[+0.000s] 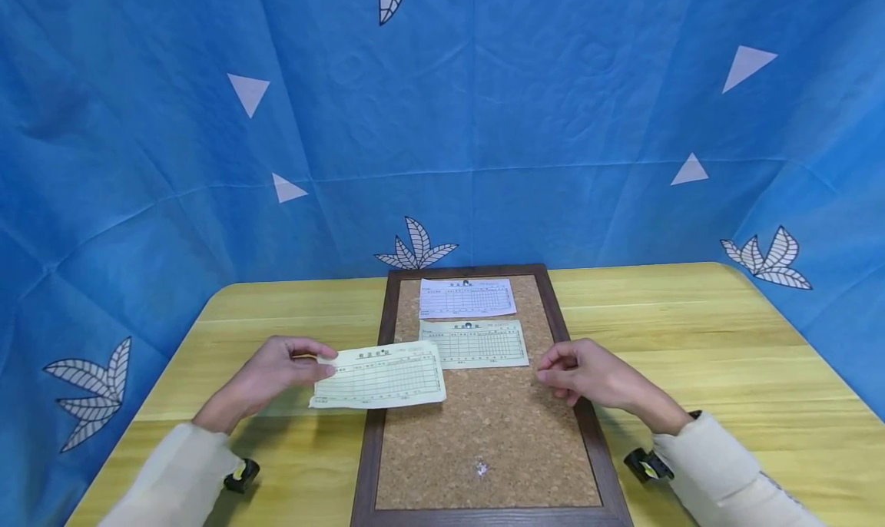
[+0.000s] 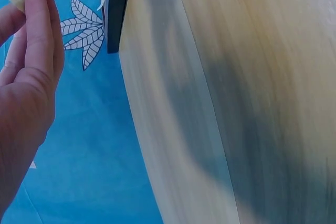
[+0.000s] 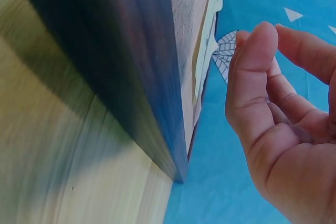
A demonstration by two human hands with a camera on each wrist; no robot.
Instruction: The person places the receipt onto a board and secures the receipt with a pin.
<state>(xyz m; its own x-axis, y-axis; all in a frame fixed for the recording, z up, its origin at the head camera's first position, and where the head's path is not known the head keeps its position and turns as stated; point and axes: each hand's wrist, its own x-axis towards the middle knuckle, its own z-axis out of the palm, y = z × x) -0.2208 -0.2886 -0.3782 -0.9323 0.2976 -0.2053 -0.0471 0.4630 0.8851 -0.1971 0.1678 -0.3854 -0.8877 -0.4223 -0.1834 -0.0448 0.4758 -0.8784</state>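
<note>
My left hand (image 1: pixel 286 369) pinches the left end of a pale green printed slip (image 1: pixel 390 379) between thumb and fingers. The slip is tilted, its right part over the corkboard (image 1: pixel 484 435) and its left over the table. In the left wrist view, the left hand (image 2: pixel 31 61) has a pale paper corner at its fingertips. My right hand (image 1: pixel 588 373) hovers by the board's right frame, fingers bent. The right wrist view shows the right hand's (image 3: pixel 283 114) thumb and finger tips meeting; whether something tiny lies between them is unclear. A second green slip (image 1: pixel 484 346) lies on the cork.
A lilac slip (image 1: pixel 466 300) sits at the cork's top, above the second green slip, each with a small dark spot at its upper edge. A small shiny whitish item (image 1: pixel 482 469) is low on the cork. Blue patterned cloth (image 1: pixel 442 112) hangs behind the wooden table (image 1: pixel 719 343).
</note>
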